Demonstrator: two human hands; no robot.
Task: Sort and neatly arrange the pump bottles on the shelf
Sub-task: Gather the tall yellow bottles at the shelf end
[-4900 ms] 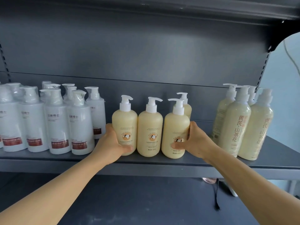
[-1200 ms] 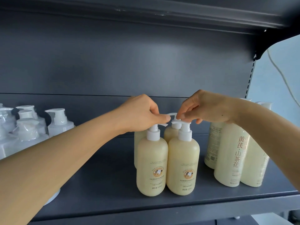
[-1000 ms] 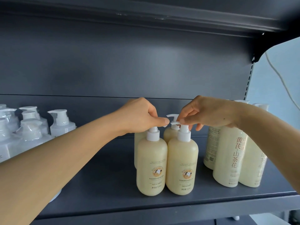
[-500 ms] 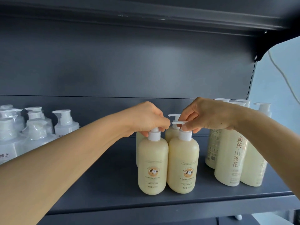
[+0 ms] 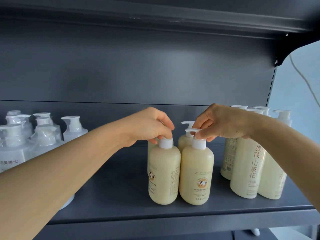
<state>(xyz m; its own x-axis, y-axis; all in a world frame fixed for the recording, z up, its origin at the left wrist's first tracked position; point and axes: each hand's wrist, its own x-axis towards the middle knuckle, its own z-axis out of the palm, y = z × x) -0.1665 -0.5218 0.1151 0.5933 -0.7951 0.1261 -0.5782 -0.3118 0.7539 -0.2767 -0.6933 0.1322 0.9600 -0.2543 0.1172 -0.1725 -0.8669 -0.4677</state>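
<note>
Several cream-coloured pump bottles with a cow logo stand in a tight block on the grey shelf. My left hand grips the pump head of the front left cream bottle, whose label is turned towards the left. My right hand pinches the white pump nozzle of the front right cream bottle, whose label faces forward. Behind them, one back cream bottle shows its pump; another is mostly hidden behind my left hand.
White bottles wrapped in clear film stand at the left, partly behind my left forearm. Tall pale-yellow bottles with red lettering stand at the right near the shelf end. The upper shelf hangs overhead.
Since 4.9 s ago the cream bottles went from a front row to a two-deep block. Over the last second, my left hand has turned the front left bottle, its label now facing left.
</note>
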